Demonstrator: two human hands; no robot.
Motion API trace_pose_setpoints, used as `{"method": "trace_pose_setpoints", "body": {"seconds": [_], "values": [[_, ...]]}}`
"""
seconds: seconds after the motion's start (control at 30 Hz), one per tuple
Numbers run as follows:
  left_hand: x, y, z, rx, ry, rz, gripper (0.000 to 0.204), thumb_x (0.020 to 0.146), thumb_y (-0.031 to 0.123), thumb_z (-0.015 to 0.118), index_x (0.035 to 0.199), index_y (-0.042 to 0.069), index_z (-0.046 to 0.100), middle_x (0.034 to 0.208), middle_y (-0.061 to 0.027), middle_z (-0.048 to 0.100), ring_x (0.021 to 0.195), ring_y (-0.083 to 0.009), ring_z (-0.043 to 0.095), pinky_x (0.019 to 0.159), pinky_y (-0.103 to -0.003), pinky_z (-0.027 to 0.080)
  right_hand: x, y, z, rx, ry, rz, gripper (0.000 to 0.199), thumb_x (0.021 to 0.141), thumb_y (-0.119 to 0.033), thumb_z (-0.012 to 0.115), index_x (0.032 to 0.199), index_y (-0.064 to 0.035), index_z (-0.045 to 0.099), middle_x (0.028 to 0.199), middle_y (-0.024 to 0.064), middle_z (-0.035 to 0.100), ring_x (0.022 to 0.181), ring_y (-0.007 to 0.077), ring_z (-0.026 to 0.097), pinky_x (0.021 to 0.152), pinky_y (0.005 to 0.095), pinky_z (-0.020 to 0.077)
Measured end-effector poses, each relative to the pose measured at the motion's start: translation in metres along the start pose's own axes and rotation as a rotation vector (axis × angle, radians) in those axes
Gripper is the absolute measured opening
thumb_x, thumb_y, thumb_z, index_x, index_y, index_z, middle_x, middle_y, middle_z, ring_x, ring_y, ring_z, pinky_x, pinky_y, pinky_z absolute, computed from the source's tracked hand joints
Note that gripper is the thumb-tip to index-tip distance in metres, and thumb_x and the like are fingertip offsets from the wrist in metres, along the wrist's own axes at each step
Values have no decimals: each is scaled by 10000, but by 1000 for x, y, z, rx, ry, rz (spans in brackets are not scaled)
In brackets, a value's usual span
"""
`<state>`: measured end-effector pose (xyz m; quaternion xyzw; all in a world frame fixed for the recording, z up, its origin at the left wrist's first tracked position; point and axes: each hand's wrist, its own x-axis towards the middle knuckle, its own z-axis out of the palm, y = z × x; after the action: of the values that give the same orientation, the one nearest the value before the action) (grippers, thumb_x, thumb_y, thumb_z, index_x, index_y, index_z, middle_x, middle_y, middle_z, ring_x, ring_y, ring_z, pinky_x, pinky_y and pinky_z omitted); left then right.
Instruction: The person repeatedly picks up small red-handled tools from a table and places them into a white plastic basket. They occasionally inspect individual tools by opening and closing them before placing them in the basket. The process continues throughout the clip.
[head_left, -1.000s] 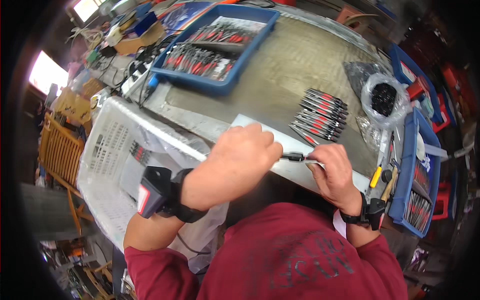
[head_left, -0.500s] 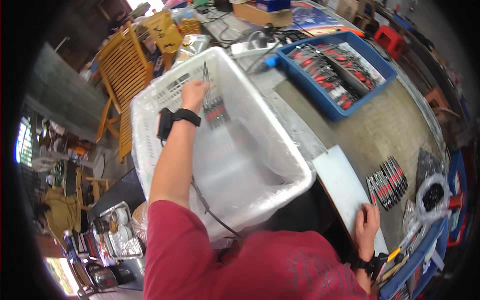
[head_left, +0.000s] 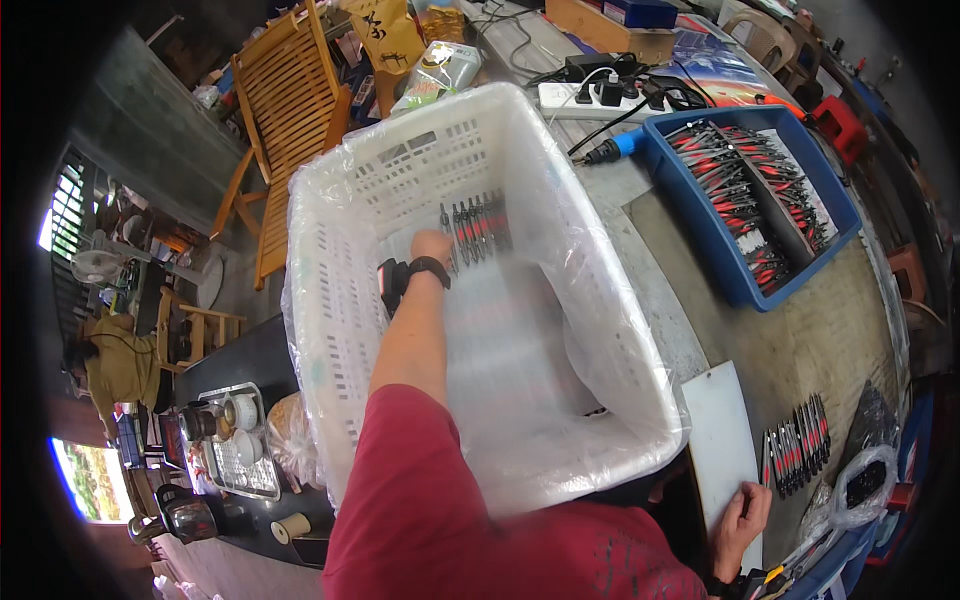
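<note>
Head view, items as seen.

Left hand (head_left: 432,246): reaching down into a white crate (head_left: 345,265), at the left end of a row of pens; fingers hidden from above, so whether they grasp a pen or have released it cannot be told.

Pens (head_left: 482,228), black and red: laid side by side in the crate, toward its far end, just beside the left hand.

Liner (head_left: 615,335), clear plastic: draped over the crate's rim and inner walls.

Right hand (head_left: 740,515): loosely curled, relaxed, resting on the near end of a white board (head_left: 722,420).

Second row of pens (head_left: 796,445): on the worktable (head_left: 660,250), right of the board, near the right hand.

Blue tray (head_left: 740,286): beyond the board, on the worktable; divided in two, with many more pens (head_left: 715,185) heaped in both compartments.

Power strip (head_left: 590,97), white: left of the blue tray, plugs inserted.

Clear bag (head_left: 866,485): dark contents, right of the second row.
</note>
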<state>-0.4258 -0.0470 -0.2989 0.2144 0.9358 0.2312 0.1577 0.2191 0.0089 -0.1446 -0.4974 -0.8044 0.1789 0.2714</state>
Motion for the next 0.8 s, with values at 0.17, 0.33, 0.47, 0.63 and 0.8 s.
{"method": "trace_pose_setpoints", "body": {"seconds": [0.17, 0.33, 0.47, 0.63, 0.8], "values": [[4, 6, 13, -251, 172, -145, 202, 727, 126, 656, 612, -23, 584, 508, -89, 540, 431, -221, 544, 423, -346, 451, 2, -2, -1, -36, -17, -11, 101, 791, 26, 483, 881, 30, 526, 831, 138, 475, 745, 261, 479, 651, 331, 404], [15, -8, 27, -160, 278, -35, 169, 704, 116, 688, 640, -11, 597, 543, -89, 560, 447, -213, 553, 419, -342, 436, 1, -4, -1, -30, -34, 50, 96, 800, 44, 462, 883, 33, 510, 835, 124, 461, 765, 243, 475, 698, 313, 403], [12, -9, 30, -228, 358, -48, 168, 700, 149, 706, 668, 6, 623, 579, -108, 591, 479, -219, 575, 447, -344, 440, 1, -4, 0, -35, -28, 70, 89, 806, 44, 455, 878, 34, 506, 834, 121, 455, 766, 237, 472, 699, 306, 400], [-6, 6, 23, -122, 440, -69, 214, 691, 216, 721, 743, 19, 656, 654, -140, 634, 621, -271, 627, 613, -363, 484, 1, -7, 0, -33, -22, 58, 85, 814, 39, 448, 879, 36, 503, 834, 121, 452, 766, 234, 469, 700, 302, 398], [-19, 20, 14, -202, 399, -129, 236, 744, 253, 653, 801, 24, 653, 830, -183, 641, 848, -353, 611, 749, -420, 469, 3, -10, 1, -15, -14, 60, 82, 813, 41, 447, 875, 37, 500, 833, 121, 449, 765, 233, 466, 698, 302, 394]]}}
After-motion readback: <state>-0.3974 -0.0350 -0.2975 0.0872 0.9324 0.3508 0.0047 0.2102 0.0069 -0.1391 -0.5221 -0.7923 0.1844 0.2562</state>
